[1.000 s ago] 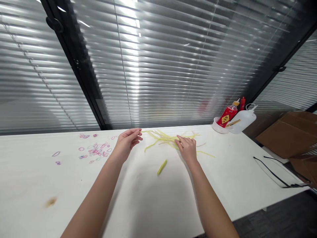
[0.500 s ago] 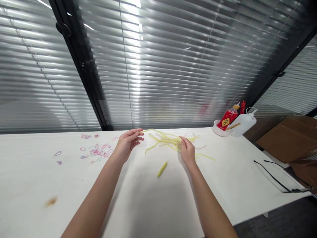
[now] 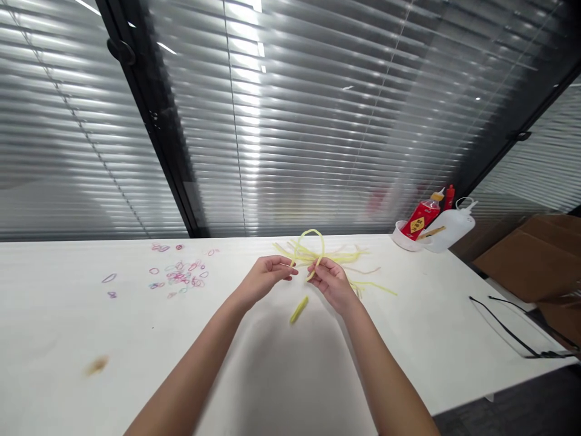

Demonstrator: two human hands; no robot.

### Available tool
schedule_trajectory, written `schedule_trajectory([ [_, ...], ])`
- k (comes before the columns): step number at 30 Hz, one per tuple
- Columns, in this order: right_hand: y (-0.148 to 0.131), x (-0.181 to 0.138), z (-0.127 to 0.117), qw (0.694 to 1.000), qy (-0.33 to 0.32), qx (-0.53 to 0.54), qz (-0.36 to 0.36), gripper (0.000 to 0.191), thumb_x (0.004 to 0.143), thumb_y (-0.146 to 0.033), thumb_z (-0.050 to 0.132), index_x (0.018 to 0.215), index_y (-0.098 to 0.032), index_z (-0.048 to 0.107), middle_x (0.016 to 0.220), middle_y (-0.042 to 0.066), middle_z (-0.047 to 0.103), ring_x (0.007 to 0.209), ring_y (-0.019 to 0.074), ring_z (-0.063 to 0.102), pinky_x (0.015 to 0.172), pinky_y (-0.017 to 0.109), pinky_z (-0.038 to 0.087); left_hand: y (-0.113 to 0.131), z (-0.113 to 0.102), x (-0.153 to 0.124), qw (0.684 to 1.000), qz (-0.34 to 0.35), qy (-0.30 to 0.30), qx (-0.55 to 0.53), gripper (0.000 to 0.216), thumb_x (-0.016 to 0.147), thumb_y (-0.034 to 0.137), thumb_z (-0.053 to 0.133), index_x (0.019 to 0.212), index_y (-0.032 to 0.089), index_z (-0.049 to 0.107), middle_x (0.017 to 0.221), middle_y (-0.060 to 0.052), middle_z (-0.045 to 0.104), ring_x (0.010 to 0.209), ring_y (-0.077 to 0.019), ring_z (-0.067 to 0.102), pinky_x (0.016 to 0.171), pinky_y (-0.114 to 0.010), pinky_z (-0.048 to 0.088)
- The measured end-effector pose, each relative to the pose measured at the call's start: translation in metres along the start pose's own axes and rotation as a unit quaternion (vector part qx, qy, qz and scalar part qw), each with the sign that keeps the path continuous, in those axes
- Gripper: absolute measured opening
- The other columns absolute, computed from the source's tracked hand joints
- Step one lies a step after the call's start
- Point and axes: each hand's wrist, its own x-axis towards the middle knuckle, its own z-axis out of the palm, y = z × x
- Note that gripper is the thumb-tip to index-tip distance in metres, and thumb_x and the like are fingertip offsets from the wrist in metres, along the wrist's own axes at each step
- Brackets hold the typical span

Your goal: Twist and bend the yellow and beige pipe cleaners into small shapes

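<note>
A yellow strand that looks like a pipe cleaner (image 3: 311, 231) arches up in a loop between my two hands. My left hand (image 3: 269, 277) pinches one side of it between thumb and fingers. On the other side, my right hand (image 3: 333, 282) is closed on the strand, and a short end pokes out below its fingertips. Behind my hands lies a loose pile of yellow and pale pinkish strands (image 3: 356, 257), partly hidden by the right hand. A short yellow folded bundle (image 3: 299, 309) rests on the white table (image 3: 290, 375) below and between my hands.
Small coloured loops, like rubber bands (image 3: 180, 277), lie scattered at the left. At the back right stand a white bowl (image 3: 405, 243), a red-labelled bottle (image 3: 421, 219) and a white squeeze bottle (image 3: 451, 230). Black glasses (image 3: 508, 327) and cardboard boxes (image 3: 535, 254) are at the right.
My left hand has moved right and slightly down, close to my right hand. The yellow strand, earlier stretched out to the left, now bends upward in a loop held by both hands.
</note>
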Motion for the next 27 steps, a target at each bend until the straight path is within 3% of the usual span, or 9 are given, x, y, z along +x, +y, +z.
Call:
schedule_trajectory([
  [4,0.001,-0.004,0.008,1.000,-0.028,-0.007,0.001,0.020,0.067,-0.033,0.076,0.079,-0.021,0.064,0.079,0.000,0.067,0.069,0.0137,0.062,0.074,0.031,0.049,0.000,0.008,-0.002,0.999,-0.026,-0.035,0.004,0.027,0.072,0.037,0.063,0.090,0.017,0.065,0.093,-0.008,0.072,0.090,-0.0240,0.066,0.083,-0.035,0.044],
  [7,0.001,-0.005,0.011,0.999,-0.029,-0.041,-0.008,0.020,0.068,-0.034,0.076,0.078,-0.021,0.064,0.077,0.001,0.068,0.066,0.0133,0.060,0.067,0.029,0.046,0.002,0.009,-0.002,0.998,-0.035,-0.059,0.014,0.026,0.071,0.039,0.063,0.086,0.017,0.066,0.089,-0.007,0.071,0.091,-0.0247,0.066,0.082,-0.035,0.045],
  [10,0.001,-0.004,0.012,0.997,-0.022,-0.066,-0.016,0.018,0.069,-0.033,0.074,0.078,-0.021,0.064,0.076,0.001,0.068,0.064,0.0124,0.056,0.061,0.026,0.042,0.001,0.008,-0.002,0.997,-0.043,-0.067,0.004,0.025,0.071,0.038,0.063,0.085,0.018,0.067,0.087,-0.006,0.070,0.090,-0.0241,0.066,0.081,-0.034,0.045],
  [14,0.004,-0.004,0.012,0.998,-0.032,-0.047,-0.008,0.016,0.070,-0.032,0.074,0.076,-0.021,0.064,0.076,0.000,0.067,0.064,0.0119,0.055,0.063,0.026,0.041,-0.001,0.008,-0.001,0.995,-0.049,-0.076,-0.028,0.022,0.071,0.037,0.066,0.082,0.018,0.068,0.083,-0.006,0.070,0.088,-0.0227,0.066,0.081,-0.033,0.044],
  [20,0.009,-0.003,0.015,0.996,0.016,-0.075,-0.041,0.015,0.069,-0.032,0.074,0.077,-0.022,0.067,0.081,-0.001,0.063,0.067,0.0109,0.053,0.063,0.025,0.042,0.000,0.008,-0.002,0.991,-0.072,-0.087,-0.074,0.018,0.070,0.035,0.070,0.074,0.018,0.067,0.081,-0.005,0.070,0.084,-0.0192,0.065,0.080,-0.032,0.044],
  [27,0.011,-0.004,0.015,0.996,0.005,-0.078,-0.040,0.015,0.069,-0.032,0.074,0.077,-0.022,0.067,0.080,-0.001,0.062,0.064,0.0100,0.052,0.063,0.025,0.043,0.001,0.009,-0.003,0.980,-0.101,-0.113,-0.128,0.014,0.068,0.029,0.072,0.071,0.016,0.069,0.075,-0.005,0.069,0.076,-0.0165,0.063,0.083,-0.033,0.046],
])
